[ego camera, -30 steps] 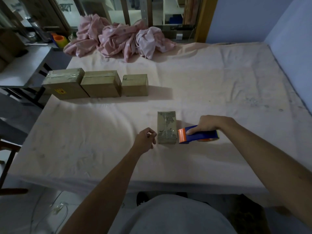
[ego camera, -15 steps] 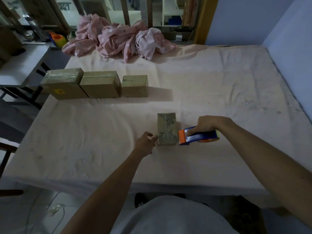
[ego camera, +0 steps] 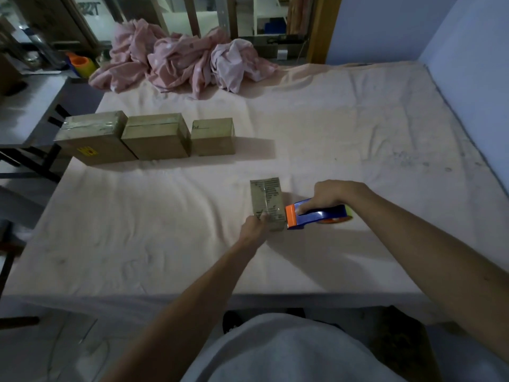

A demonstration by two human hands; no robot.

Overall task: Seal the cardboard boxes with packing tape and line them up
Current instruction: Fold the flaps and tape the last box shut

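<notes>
Pinching the near corner of the small box (ego camera: 266,202) mid-bed, the left hand (ego camera: 254,227) steadies it while the right hand (ego camera: 329,195) grips the tape dispenser (ego camera: 316,215) alongside; light, stiff cardboard, probably best held by its edges, three boxes (ego camera: 154,137) lined up beyond.

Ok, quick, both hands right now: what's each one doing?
Left hand: fingers closed on the near end of the small box.
Right hand: gripping the tape dispenser beside the box.

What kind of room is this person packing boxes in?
Probably a bedroom at home, not a warehouse: the cardboard boxes sit on a sheet-covered mattress, with crumpled pink bedding piled at its far edge.
</notes>
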